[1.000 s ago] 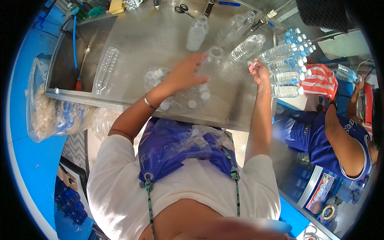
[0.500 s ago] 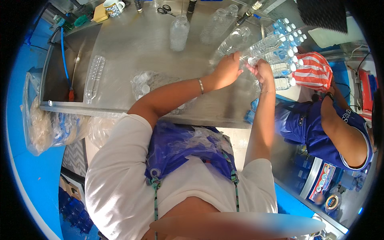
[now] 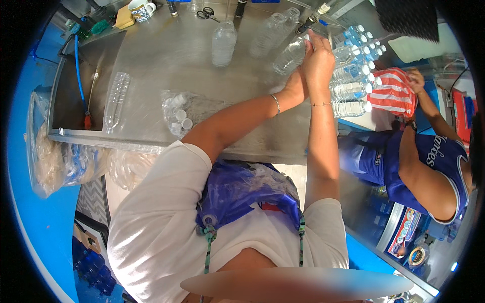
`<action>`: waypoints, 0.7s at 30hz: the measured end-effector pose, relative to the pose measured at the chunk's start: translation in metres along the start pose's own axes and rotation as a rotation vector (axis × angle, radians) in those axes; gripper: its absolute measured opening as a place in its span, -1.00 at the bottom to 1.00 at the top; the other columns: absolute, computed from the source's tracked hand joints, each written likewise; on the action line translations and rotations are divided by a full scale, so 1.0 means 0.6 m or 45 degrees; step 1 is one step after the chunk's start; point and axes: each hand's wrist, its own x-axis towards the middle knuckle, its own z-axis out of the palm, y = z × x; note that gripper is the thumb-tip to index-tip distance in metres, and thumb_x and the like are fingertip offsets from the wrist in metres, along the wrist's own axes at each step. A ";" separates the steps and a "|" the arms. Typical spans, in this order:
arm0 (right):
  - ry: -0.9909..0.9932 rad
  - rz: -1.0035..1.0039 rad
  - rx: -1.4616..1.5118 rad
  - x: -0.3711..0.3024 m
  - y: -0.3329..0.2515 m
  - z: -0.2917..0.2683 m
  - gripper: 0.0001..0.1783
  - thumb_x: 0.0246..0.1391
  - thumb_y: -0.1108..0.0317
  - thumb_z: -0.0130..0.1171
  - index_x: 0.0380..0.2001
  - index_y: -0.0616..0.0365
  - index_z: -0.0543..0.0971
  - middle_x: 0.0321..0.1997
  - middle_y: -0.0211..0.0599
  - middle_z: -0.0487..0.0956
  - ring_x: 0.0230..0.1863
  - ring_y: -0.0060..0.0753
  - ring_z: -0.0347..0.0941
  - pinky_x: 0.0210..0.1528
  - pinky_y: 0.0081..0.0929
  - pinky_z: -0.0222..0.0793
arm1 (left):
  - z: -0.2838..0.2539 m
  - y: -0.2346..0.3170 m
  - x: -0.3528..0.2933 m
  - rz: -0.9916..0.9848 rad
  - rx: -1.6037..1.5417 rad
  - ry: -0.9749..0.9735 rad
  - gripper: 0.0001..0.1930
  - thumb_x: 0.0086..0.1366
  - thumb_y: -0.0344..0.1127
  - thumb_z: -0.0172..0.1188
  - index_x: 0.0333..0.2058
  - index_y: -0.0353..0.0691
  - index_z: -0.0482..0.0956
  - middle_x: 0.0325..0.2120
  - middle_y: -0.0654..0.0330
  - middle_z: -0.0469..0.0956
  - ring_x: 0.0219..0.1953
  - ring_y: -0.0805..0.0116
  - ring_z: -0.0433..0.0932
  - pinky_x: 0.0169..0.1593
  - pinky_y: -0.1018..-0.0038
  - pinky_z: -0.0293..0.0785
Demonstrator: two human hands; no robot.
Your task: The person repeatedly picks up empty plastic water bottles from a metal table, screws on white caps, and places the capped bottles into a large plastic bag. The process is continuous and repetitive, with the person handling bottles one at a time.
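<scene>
My right hand [image 3: 321,58] is closed at the top of a clear plastic bottle [image 3: 289,58], its fingers pinching a white bottle cap [image 3: 306,37] at the bottle's mouth. Close beside that wrist is my left hand [image 3: 297,85]; its fingers are mostly hidden behind the right hand, so their grip does not show. Just right of both hands, filled bottles [image 3: 348,91] with white caps stand in a cluster. Left of my left forearm, a clear bag of white caps [image 3: 181,115] lies on the metal counter [image 3: 161,60].
Uncapped clear bottles [image 3: 224,45] stand farther back, near scissors [image 3: 206,13] and a black-bodied tap [image 3: 309,22]. One bottle [image 3: 117,101] lies beside the sink [image 3: 86,60]. At right, a co-worker in a blue jersey [image 3: 429,166] handles a red-and-white striped bag [image 3: 394,93].
My right hand has moved up and away from me to the bottle's top, carrying the white cap. The left hand has shifted slightly right and nearer. The co-worker's hand has risen beside the striped bag.
</scene>
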 end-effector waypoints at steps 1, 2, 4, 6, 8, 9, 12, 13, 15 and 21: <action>0.014 -0.032 -0.007 -0.004 0.001 0.009 -0.72 0.04 0.43 0.20 -0.13 0.08 0.61 -0.17 -0.12 0.58 -0.21 -0.03 0.54 -0.19 -0.26 0.48 | -0.003 -0.001 -0.002 -0.037 -0.015 -0.097 -0.53 0.28 -0.31 -0.02 0.15 -0.31 0.27 0.13 0.01 0.33 0.19 0.12 0.29 0.20 0.36 0.23; 0.026 -0.046 -0.015 -0.008 0.001 0.017 -0.72 0.06 0.43 0.18 -0.12 0.08 0.61 -0.15 -0.12 0.58 -0.20 -0.03 0.54 -0.18 -0.25 0.48 | -0.005 -0.002 -0.004 -0.036 -0.088 -0.107 -0.52 0.30 -0.30 -0.05 0.19 -0.26 0.25 0.17 0.07 0.31 0.22 0.17 0.26 0.23 0.37 0.19; 0.028 -0.067 -0.063 -0.015 -0.001 0.025 -0.71 0.08 0.43 0.14 -0.09 0.08 0.59 -0.11 -0.12 0.56 -0.22 -0.02 0.55 -0.21 -0.24 0.50 | -0.009 -0.004 -0.008 0.049 -0.037 -0.082 -0.53 0.33 -0.29 -0.10 0.22 -0.18 0.22 0.21 0.12 0.26 0.23 0.21 0.25 0.25 0.36 0.17; -0.017 -0.011 -0.161 -0.017 -0.006 0.025 -0.67 0.08 0.43 0.13 -0.04 0.07 0.56 -0.07 -0.10 0.54 -0.27 -0.03 0.57 -0.32 -0.23 0.52 | -0.009 -0.005 -0.009 0.068 -0.122 -0.040 -0.53 0.36 -0.28 -0.14 0.24 -0.13 0.19 0.24 0.17 0.23 0.25 0.25 0.21 0.27 0.36 0.14; -0.075 0.002 -0.120 -0.018 -0.010 0.014 -0.64 0.12 0.38 0.10 0.02 0.06 0.52 0.00 -0.09 0.50 -0.11 -0.01 0.50 -0.14 -0.20 0.46 | -0.006 -0.004 -0.006 -0.026 -0.289 -0.073 -0.53 0.37 -0.27 -0.17 0.25 -0.10 0.17 0.26 0.21 0.19 0.28 0.28 0.16 0.30 0.38 0.10; -0.143 0.059 -0.113 -0.020 -0.011 0.006 -0.62 0.14 0.36 0.09 0.06 0.05 0.50 0.04 -0.08 0.48 -0.03 0.00 0.47 -0.06 -0.19 0.43 | -0.004 -0.003 -0.005 -0.051 -0.276 -0.062 -0.51 0.35 -0.31 -0.16 0.25 -0.18 0.14 0.23 0.12 0.20 0.26 0.21 0.18 0.28 0.36 0.13; 0.178 -0.177 -0.139 -0.045 0.012 -0.035 -0.49 0.12 0.27 0.14 0.15 0.11 0.39 0.09 0.04 0.41 0.11 0.05 0.37 0.00 -0.16 0.41 | 0.005 -0.001 -0.007 -0.145 -0.233 -0.003 -0.46 0.28 -0.41 -0.12 0.24 -0.39 0.07 0.17 -0.16 0.23 0.21 0.00 0.25 0.24 0.30 0.22; 0.283 0.000 -0.024 -0.052 0.025 -0.040 -0.45 0.10 0.23 0.17 0.15 0.14 0.37 0.11 0.06 0.39 0.17 0.04 0.31 0.04 -0.17 0.37 | 0.006 -0.001 -0.011 -0.191 -0.221 0.015 -0.43 0.26 -0.45 -0.11 0.23 -0.47 0.05 0.14 -0.25 0.24 0.19 -0.06 0.28 0.23 0.27 0.25; 0.434 0.305 0.120 -0.072 0.057 -0.044 -0.37 0.06 0.16 0.24 0.16 0.19 0.35 0.13 0.10 0.37 0.23 0.01 0.24 0.10 -0.19 0.31 | 0.006 -0.002 -0.030 -0.160 -0.182 0.063 -0.40 0.20 -0.51 -0.08 0.21 -0.60 0.02 0.07 -0.40 0.26 0.14 -0.18 0.33 0.19 0.23 0.30; -0.149 0.536 0.418 -0.075 0.139 -0.016 -0.26 -0.13 0.15 0.44 0.07 0.26 0.38 0.00 0.03 0.50 0.03 -0.15 0.47 0.03 -0.32 0.38 | -0.043 -0.019 -0.104 -0.145 -0.279 -0.044 -0.40 0.06 -0.53 0.08 0.14 -0.49 0.22 0.08 -0.28 0.33 0.07 -0.14 0.41 0.13 0.20 0.37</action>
